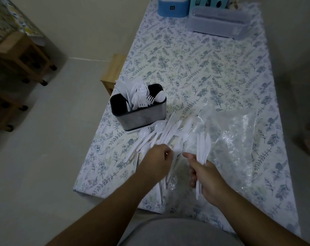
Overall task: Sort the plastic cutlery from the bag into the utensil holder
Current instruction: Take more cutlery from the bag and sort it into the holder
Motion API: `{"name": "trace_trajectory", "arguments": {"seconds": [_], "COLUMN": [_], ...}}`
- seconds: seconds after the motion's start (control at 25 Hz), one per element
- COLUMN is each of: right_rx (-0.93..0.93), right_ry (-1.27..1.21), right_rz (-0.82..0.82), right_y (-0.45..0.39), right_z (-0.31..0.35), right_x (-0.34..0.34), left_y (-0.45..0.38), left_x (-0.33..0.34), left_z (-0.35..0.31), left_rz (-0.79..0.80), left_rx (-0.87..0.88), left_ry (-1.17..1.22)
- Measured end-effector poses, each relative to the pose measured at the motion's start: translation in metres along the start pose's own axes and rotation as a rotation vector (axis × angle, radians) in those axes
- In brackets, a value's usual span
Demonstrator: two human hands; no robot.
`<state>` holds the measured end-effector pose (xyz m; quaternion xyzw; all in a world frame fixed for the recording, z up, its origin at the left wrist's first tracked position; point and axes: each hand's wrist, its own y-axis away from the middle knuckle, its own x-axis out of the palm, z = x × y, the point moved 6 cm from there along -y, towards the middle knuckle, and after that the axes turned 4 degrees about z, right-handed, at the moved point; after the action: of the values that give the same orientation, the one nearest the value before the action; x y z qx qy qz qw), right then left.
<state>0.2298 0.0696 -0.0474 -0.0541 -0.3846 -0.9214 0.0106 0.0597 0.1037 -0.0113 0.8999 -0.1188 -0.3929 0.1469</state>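
A black and steel utensil holder [143, 116] stands near the table's left edge, with white plastic forks, knives and a spoon upright in it. A loose pile of white plastic cutlery [161, 134] lies just in front of it. The clear plastic bag [228, 132] lies flat to the right of the pile. My left hand [157, 159] reaches into the near end of the pile, its fingers curled around cutlery pieces. My right hand [205, 178] grips a small bunch of white plastic knives [203, 148], blades pointing away from me.
The table has a floral cloth [195, 68]. At its far end stand a clear lidded box [219, 23], a blue container [173, 5] and a teal holder [209, 2]. Wooden wheeled shelves [21, 57] stand on the floor to the left.
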Motion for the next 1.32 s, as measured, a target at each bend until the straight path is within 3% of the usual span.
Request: {"name": "trace_trajectory", "arguments": {"seconds": [0.08, 0.16, 0.24, 0.36, 0.52, 0.68, 0.92, 1.0, 1.2, 1.32], "right_rx": [0.018, 0.034, 0.045, 0.068, 0.089, 0.082, 0.033, 0.024, 0.035, 0.061], "right_ry": [0.026, 0.086, 0.124, -0.017, -0.042, -0.036, -0.053, -0.044, 0.078, 0.122], "right_rz": [-0.002, -0.014, -0.027, -0.003, 0.015, 0.014, 0.011, 0.042, 0.024, -0.041], "right_y": [-0.003, -0.004, -0.003, 0.002, 0.006, 0.005, -0.002, -0.002, -0.002, -0.002], "right_z": [-0.001, -0.002, -0.001, -0.004, -0.007, -0.006, -0.004, -0.004, -0.010, -0.012], "right_x": [0.003, 0.004, 0.005, 0.005, 0.003, 0.002, 0.004, 0.010, 0.010, -0.003], "left_y": [0.018, 0.021, 0.004, -0.026, -0.050, -0.054, 0.005, 0.026, 0.038, 0.021], "left_x": [0.016, 0.022, 0.010, -0.014, -0.009, -0.008, -0.014, 0.001, 0.029, 0.015], "left_z": [-0.015, -0.013, 0.000, 0.025, 0.036, 0.032, 0.017, 0.005, -0.020, -0.015], "left_rz": [0.172, 0.220, 0.060, -0.194, -0.130, -0.106, -0.123, -0.043, 0.204, 0.126], "left_rx": [0.167, 0.211, 0.103, -0.094, -0.187, -0.169, -0.207, -0.130, 0.169, 0.129], "left_ry": [-0.060, -0.107, -0.119, -0.183, -0.283, -0.349, 0.031, 0.102, -0.128, -0.158]}}
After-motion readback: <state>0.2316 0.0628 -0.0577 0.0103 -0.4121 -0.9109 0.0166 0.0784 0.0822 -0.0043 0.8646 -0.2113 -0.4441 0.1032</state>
